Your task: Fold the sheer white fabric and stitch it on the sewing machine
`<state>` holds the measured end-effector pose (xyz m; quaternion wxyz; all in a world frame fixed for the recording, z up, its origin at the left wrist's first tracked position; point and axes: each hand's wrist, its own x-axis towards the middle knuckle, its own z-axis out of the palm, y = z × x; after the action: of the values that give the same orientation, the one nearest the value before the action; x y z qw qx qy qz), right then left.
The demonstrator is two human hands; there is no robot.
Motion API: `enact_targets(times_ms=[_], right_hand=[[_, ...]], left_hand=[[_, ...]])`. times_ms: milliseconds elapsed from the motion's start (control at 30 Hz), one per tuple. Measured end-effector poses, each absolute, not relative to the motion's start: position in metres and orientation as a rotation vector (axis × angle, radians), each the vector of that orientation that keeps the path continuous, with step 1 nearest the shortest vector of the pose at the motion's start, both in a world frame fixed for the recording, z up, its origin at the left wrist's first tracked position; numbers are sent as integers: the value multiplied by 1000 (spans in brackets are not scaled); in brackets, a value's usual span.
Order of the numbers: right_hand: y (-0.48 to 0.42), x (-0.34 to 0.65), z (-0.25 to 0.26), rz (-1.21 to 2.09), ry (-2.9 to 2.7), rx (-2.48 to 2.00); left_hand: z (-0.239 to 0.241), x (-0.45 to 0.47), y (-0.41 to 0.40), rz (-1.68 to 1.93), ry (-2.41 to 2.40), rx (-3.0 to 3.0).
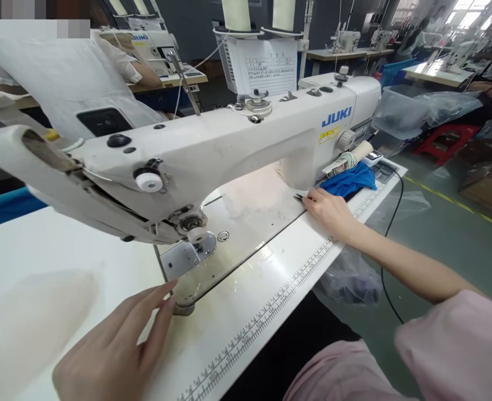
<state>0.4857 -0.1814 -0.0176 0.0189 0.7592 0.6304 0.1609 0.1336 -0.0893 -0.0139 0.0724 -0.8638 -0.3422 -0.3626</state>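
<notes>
A white JUKI sewing machine (246, 133) stands across the white table. My left hand (121, 340) is at the near left corner of the machine bed (246, 228), close to the needle plate (187, 259). Its thumb and forefinger are a little apart, and nothing shows between them. At the far right end of the bed, my right hand (329, 214) is closed on small thread snips (298, 198). Only their dark pointed tips show; the fingers cover the rest. Beside that hand lies a blue cloth (350, 179).
A cream thread cone (360, 150) lies behind the blue cloth. A printed ruler (271, 306) runs along the table's front edge. Thread spools (236, 15) and a written sheet (269, 67) stand behind the machine. To the right are a red stool (446, 142) and plastic bags. Other people sit nearby.
</notes>
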Motion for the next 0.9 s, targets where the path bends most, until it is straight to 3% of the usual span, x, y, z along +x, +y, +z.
enact_targets(times_ms=[200,567,900], right_hand=[[-172,490,-18,580,1989,2362],[-122,454,-7,553,2460,2058],[-104,467,-2,427,2447,2285]], left_hand=[[-21,132,-97,-820,-902,-2640],[-27,130,-99,-872,-769,-2681],[-26,130,-99,-952,-732,-2701]])
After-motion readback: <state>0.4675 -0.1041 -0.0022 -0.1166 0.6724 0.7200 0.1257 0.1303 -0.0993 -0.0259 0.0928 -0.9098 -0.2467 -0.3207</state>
